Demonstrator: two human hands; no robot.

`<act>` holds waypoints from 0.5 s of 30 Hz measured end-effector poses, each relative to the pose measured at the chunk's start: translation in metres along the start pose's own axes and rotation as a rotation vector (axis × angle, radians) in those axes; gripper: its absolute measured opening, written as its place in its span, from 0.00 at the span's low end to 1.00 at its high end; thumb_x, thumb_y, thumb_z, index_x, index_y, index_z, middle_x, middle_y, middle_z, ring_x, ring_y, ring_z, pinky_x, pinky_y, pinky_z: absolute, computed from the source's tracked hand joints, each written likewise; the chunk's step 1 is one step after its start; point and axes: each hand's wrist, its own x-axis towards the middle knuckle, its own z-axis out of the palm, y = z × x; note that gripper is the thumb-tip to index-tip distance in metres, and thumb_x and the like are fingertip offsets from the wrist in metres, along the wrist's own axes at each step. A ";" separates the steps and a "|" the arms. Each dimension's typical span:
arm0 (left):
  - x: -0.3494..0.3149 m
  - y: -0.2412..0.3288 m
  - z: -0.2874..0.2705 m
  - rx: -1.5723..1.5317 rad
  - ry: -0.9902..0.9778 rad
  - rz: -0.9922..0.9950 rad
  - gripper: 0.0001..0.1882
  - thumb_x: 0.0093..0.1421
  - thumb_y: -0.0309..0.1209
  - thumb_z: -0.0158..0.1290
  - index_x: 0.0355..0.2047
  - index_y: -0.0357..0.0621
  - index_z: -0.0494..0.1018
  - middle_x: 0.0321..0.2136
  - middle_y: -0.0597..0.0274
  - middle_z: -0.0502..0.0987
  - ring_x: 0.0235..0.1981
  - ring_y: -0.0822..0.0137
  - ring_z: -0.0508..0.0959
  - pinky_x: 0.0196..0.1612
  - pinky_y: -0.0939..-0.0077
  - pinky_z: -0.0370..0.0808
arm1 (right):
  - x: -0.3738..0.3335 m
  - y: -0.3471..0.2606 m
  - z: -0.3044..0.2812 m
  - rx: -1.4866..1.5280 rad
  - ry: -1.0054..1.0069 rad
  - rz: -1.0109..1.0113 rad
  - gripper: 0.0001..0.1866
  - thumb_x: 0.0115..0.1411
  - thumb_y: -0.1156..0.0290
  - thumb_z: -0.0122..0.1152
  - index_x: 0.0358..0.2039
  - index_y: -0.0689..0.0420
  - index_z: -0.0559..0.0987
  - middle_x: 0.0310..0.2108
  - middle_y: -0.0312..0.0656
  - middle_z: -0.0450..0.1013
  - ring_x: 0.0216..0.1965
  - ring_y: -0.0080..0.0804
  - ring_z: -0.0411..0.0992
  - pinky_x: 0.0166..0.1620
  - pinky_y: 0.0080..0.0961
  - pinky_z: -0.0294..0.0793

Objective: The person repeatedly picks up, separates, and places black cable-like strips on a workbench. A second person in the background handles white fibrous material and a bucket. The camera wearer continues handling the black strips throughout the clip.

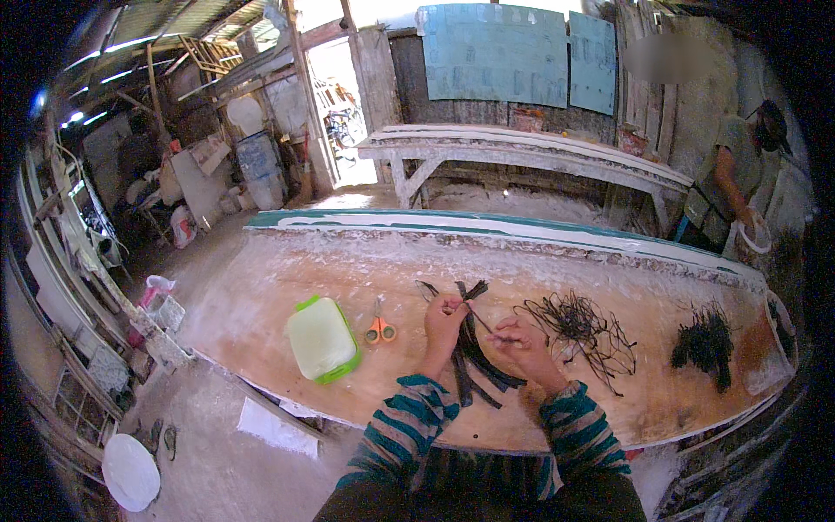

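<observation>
My left hand (445,317) is closed around the upper part of a bundle of black strips (470,352), whose short ends stick out above the fingers and whose long ends fan out on the wooden table. A thin dark strand runs from the bundle to my right hand (522,341), which pinches it between closed fingers. Just right of that hand lies a loose tangle of black cords (584,329). Left of my hands are orange-handled scissors (380,331) and a pale plastic container with a green rim (323,339).
The wooden table (252,304) is dusted white. A dark clump of short strips (703,344) lies at its right. A white-topped bench (522,143) stands behind, and another person (735,174) holds a white bucket (755,237) at far right. A white round lid (131,471) lies at lower left.
</observation>
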 end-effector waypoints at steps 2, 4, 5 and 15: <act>0.004 -0.004 -0.001 0.029 0.041 -0.022 0.06 0.48 0.26 0.56 0.26 0.38 0.71 0.19 0.67 0.71 0.21 0.76 0.69 0.25 0.81 0.67 | 0.000 -0.022 0.007 0.113 -0.112 -0.002 0.10 0.53 0.72 0.57 0.37 0.58 0.78 0.42 0.40 0.63 0.47 0.31 0.61 0.49 0.26 0.61; 0.003 -0.007 -0.002 0.074 0.056 -0.072 0.06 0.49 0.25 0.56 0.25 0.38 0.71 0.19 0.67 0.72 0.20 0.76 0.69 0.24 0.81 0.67 | -0.003 -0.034 0.011 0.400 -0.165 0.062 0.11 0.53 0.72 0.57 0.38 0.57 0.78 0.46 0.42 0.62 0.51 0.33 0.59 0.53 0.29 0.58; 0.002 -0.007 -0.001 0.099 0.048 -0.071 0.05 0.49 0.25 0.56 0.25 0.37 0.71 0.18 0.67 0.72 0.20 0.76 0.69 0.24 0.82 0.67 | -0.005 -0.031 0.011 0.405 -0.166 0.031 0.11 0.53 0.72 0.57 0.38 0.56 0.78 0.47 0.42 0.61 0.52 0.35 0.58 0.54 0.30 0.57; -0.014 0.002 0.006 0.113 -0.036 -0.046 0.05 0.50 0.26 0.56 0.25 0.37 0.74 0.19 0.65 0.74 0.20 0.77 0.70 0.23 0.83 0.67 | -0.002 -0.023 0.010 -0.065 -0.132 -0.248 0.09 0.49 0.67 0.61 0.31 0.54 0.80 0.35 0.39 0.70 0.46 0.37 0.63 0.49 0.32 0.60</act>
